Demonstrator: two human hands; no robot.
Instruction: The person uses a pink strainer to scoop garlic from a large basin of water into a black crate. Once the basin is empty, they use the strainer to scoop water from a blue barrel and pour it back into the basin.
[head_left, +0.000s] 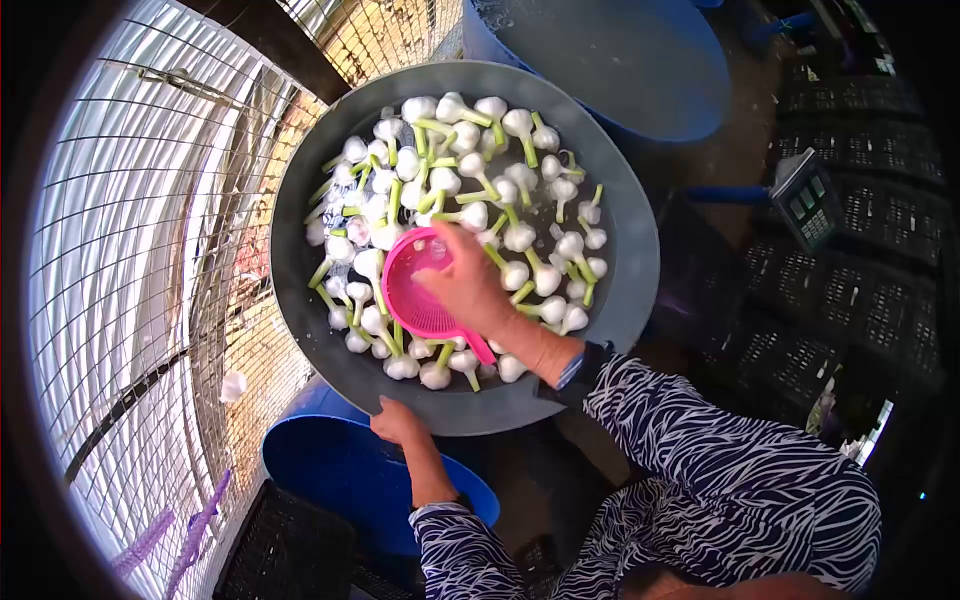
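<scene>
Many white garlic bulbs (519, 237) with short green stems float in water inside a large round grey basin (625, 240). Among them sits a pink plastic strainer (415, 305), its handle pointing down and to the right. My right hand (468, 285) reaches over the strainer's right rim and grips it, with fingers inside the bowl; a few small pale bits show there. The handle is free of the hand. At the basin's near rim, my left hand (400, 424) is closed on the edge, and some of its fingers are hidden.
A blue tub (330, 440) stands under the near left side, and another blue tub (620, 60) with cloudy water is at the back. Black crates (840, 240) and a digital scale (805, 203) are at right. Wire mesh (150, 250) borders the left.
</scene>
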